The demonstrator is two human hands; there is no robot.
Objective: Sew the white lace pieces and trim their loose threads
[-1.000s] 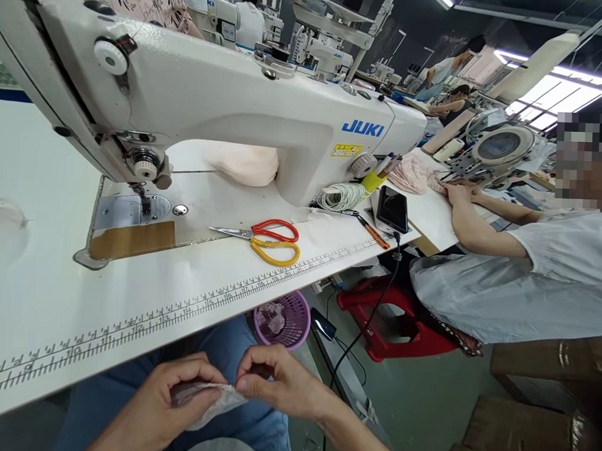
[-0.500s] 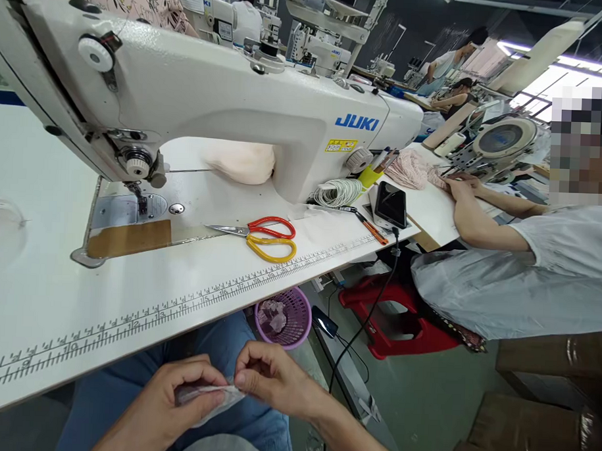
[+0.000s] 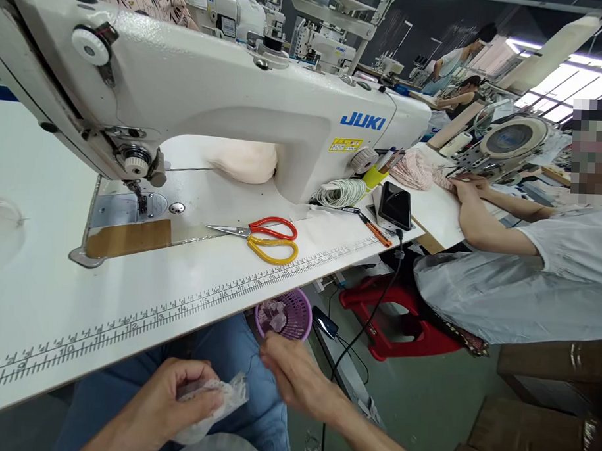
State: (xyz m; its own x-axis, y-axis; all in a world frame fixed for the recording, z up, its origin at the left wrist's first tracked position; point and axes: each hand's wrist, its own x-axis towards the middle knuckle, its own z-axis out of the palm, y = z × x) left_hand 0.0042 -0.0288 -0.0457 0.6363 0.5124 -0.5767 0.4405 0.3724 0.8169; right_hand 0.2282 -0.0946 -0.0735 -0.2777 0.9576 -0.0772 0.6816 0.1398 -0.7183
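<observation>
My left hand [image 3: 169, 398] is closed around a small piece of sheer whitish fabric [image 3: 223, 397] held over my lap, below the table edge. My right hand [image 3: 290, 373] is off the fabric, a little to its right, palm down with the fingers bunched near the purple basket [image 3: 285, 315]; whether it holds anything is hidden. Above both hands stands the white JUKI sewing machine [image 3: 226, 98] on the white table [image 3: 42, 295], with red and yellow scissors [image 3: 266, 237] lying in front of it.
A ruler strip runs along the table's front edge. A coil of white cord [image 3: 339, 192], a phone [image 3: 395, 206] with a cable and an orange-handled tool lie at the right end. A co-worker [image 3: 527, 260] sits to the right beside a red stool [image 3: 391, 321].
My right hand has let go of the fabric and moved right and up toward the purple basket. My left hand keeps the fabric, now bunched.
</observation>
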